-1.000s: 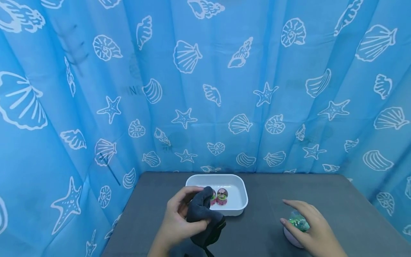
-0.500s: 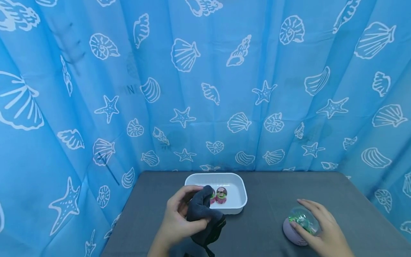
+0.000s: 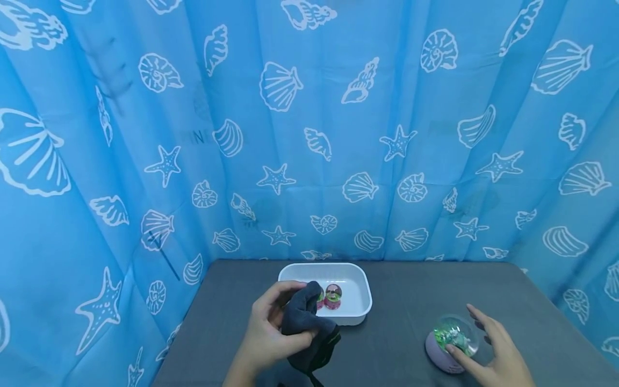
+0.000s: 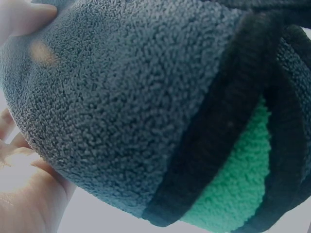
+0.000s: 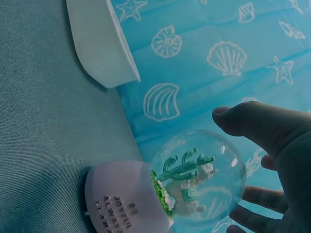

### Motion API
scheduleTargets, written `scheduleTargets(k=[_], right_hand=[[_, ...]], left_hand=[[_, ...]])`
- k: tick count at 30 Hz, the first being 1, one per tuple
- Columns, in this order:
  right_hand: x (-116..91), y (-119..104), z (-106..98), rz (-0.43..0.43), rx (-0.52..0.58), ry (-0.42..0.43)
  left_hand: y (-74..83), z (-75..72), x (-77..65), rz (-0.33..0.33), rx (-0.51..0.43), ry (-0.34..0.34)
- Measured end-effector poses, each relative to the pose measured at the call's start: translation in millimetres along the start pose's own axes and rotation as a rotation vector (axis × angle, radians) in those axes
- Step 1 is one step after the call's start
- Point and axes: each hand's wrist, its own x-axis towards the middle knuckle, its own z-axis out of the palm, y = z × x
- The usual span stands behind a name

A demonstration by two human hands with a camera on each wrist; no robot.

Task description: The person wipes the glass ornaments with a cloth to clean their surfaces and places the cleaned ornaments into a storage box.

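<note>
In the head view my left hand grips a bunched dark grey cloth between thumb and fingers. Close up in the left wrist view, the cloth has a fuzzy surface, black edging and a bright green side. To the right, a snow globe with a lilac base stands on the table. My right hand is spread beside its dome, thumb in front. The right wrist view shows a cactus and pale figures inside the dome, and lettering on the snow globe's base; the fingers are straight, not wrapped round it.
A white tray stands at the middle back, partly behind the left hand and cloth. In it sit two small pink-based globes, one mostly hidden. A blue shell-patterned curtain hangs behind the grey table.
My right hand has drawn back to the right from the snow globe, uncovering more of its dome and base. The left hand and the cloth stay in place.
</note>
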Motion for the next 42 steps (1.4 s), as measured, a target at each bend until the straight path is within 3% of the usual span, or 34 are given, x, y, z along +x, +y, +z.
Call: scheduleTargets(k=[8, 11, 15, 20, 27, 34, 42], right_hand=[[-0.2, 16.3, 5.3, 0.122, 0.119, -0.128], [3.1, 37.0, 14.8, 0.165, 0.178, -0.176], [8.0, 48.5, 17.9, 0.231, 0.219, -0.249], [6.9, 38.1, 11.7, 0.293, 0.232, -0.322], [8.7, 41.4, 20.3, 0.426, 0.245, -0.413], [8.6, 42.9, 23.4, 0.433, 0.224, -0.451], [2.7, 46.3, 23.7, 0.366, 0.268, -0.400]], left_hand=[[0.9, 0.3, -1.1, 0.013, -0.015, -0.010], [1.8, 0.7, -1.7, 0.013, -0.003, -0.007], [2.9, 0.5, -1.7, 0.016, 0.019, -0.006], [2.1, 0.1, -0.7, 0.008, 0.008, -0.005], [2.1, -0.1, -1.4, 0.028, 0.032, -0.004], [1.9, 1.2, -1.8, 0.023, 0.032, -0.005], [0.7, 0.7, -1.3, 0.012, 0.033, -0.005]])
